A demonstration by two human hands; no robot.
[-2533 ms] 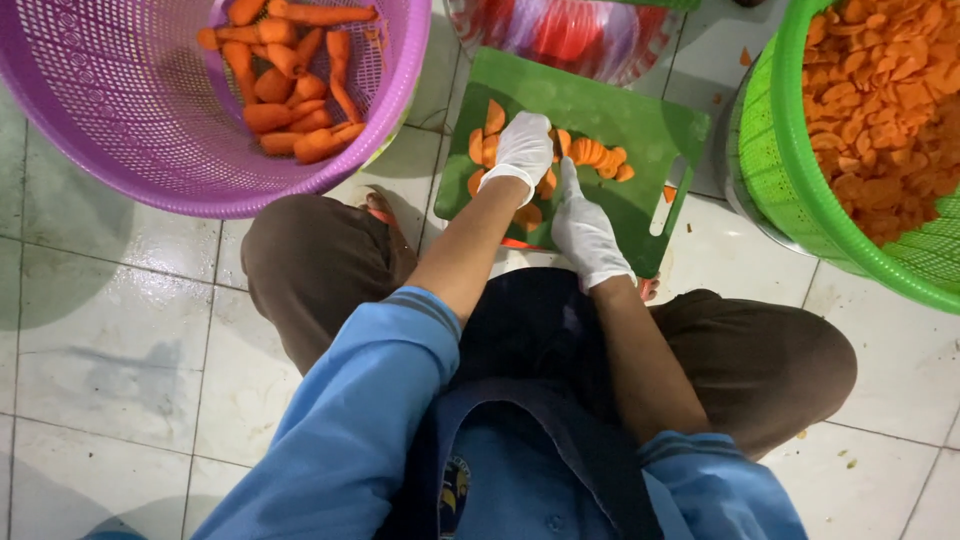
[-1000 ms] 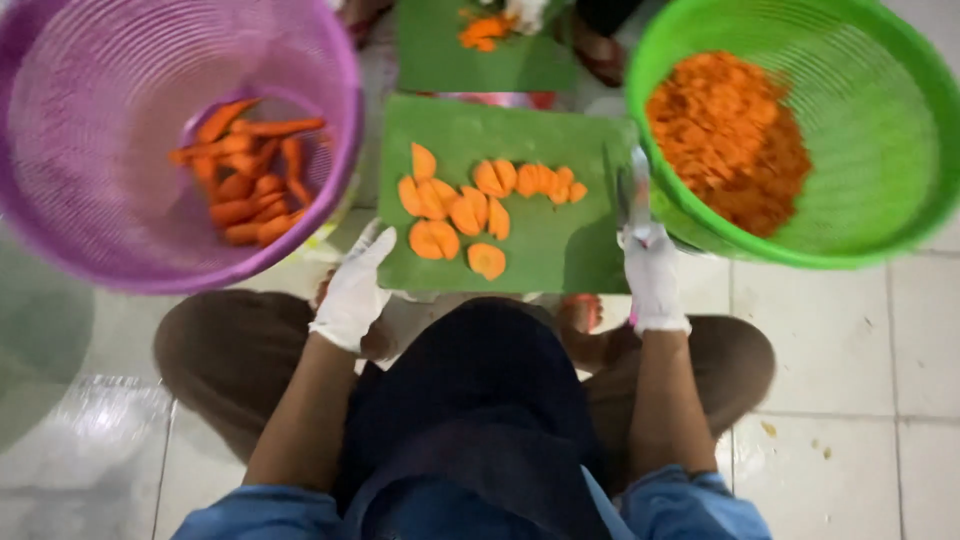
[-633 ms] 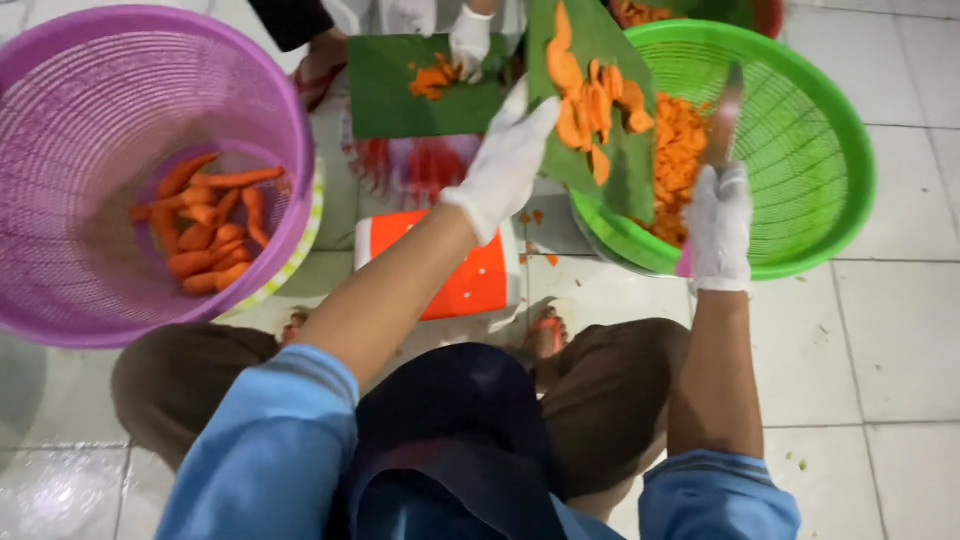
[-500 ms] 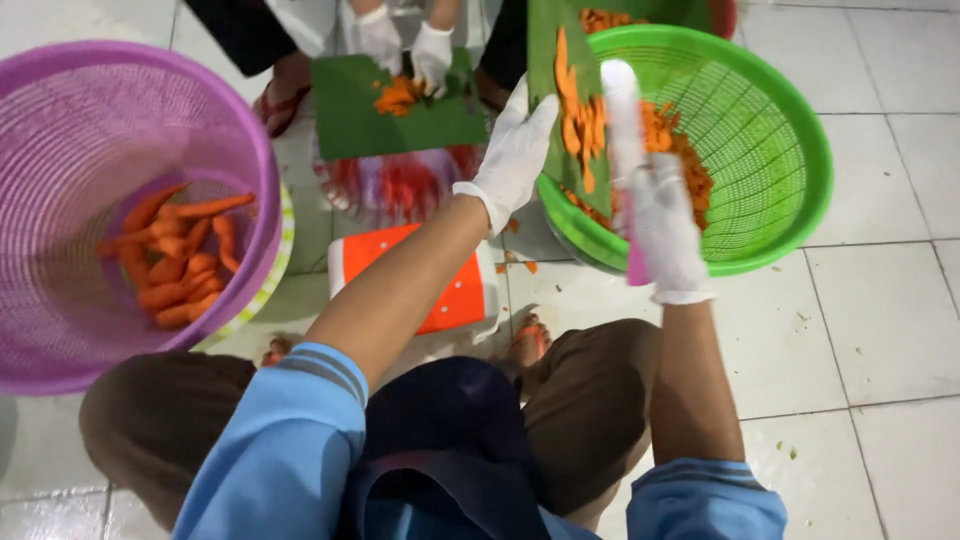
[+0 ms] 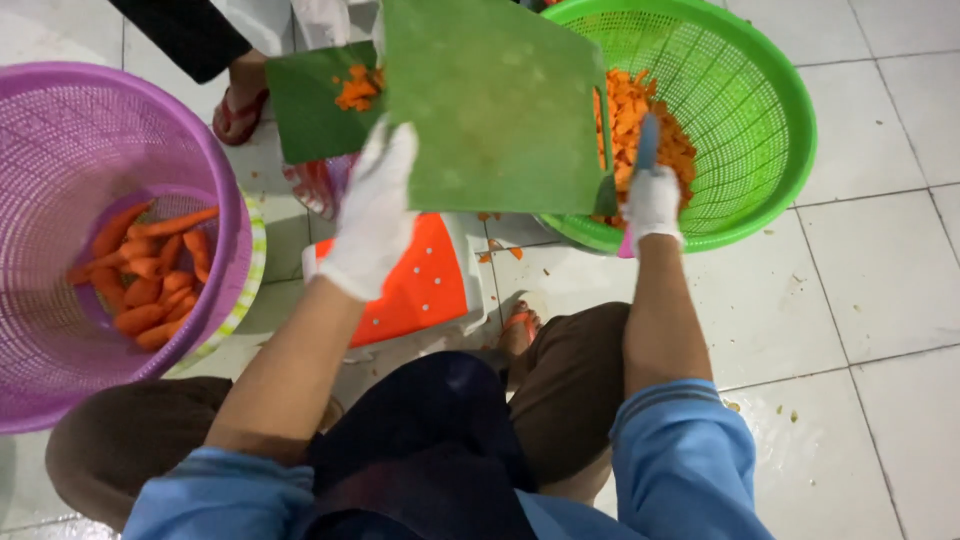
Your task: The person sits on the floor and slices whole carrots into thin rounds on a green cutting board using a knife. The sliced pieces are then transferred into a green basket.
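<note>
My left hand, in a white glove, grips the left edge of a bare green cutting board held up off the floor and tilted. My right hand, also gloved, holds a knife with a pink handle at the board's right edge, above the rim of the green basket. Sliced carrot pieces lie heaped in that basket. Whole peeled carrots rest in the purple basket at the left.
An orange and white low stool stands under the board. A few carrot bits lie on the white tiled floor. Across from me another person's foot in a sandal is beside a second green board with chopped carrot.
The board was lifted off the stool and tipped over the green basket. The slices on it slid off into the basket, and the board is now bare.
</note>
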